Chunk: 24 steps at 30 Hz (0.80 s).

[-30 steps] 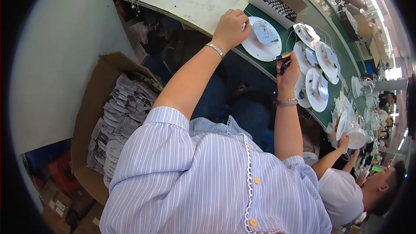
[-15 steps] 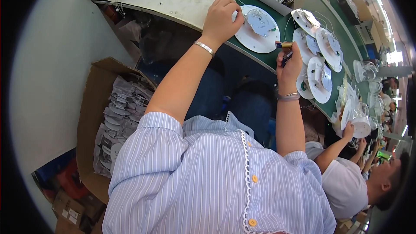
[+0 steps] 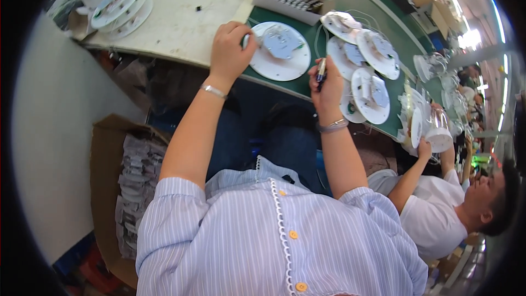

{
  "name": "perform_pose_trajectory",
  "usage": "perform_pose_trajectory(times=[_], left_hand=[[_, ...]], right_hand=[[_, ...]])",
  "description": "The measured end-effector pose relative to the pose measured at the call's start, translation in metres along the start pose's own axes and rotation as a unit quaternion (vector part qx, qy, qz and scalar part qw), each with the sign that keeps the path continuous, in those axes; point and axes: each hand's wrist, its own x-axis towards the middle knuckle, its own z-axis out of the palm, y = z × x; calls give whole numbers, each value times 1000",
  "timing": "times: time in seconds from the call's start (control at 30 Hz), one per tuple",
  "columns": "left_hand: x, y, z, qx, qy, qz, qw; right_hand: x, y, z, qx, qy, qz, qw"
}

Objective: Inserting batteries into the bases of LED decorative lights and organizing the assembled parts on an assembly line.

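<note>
Lying beside left fingers (image 3: 240,31): white disc (image 3: 280,69) | in right fingers (image 3: 314,80): batteries (image 3: 321,69)

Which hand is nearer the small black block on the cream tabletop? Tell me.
Left. The left hand is right of the block, toward the wearer; the right hand is farther right and lower.

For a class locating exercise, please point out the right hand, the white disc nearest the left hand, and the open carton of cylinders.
Right hand (image 3: 330,90): head view, middle of the hand.
White disc (image 3: 279,66): head view, bare lower face.
Open carton (image 3: 285,10): head view, near side wall.
</note>
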Motion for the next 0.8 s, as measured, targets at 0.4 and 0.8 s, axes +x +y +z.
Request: perform_pose_trajectory(times=[0.4,0.8], left_hand=[[2,34,11,50,-152,26,987],[13,28,9,100,-177,10,979]], right_hand=[[-2,0,-2,13,-14,-14,1000],[-5,-3,0,53,-21,-7,998]])
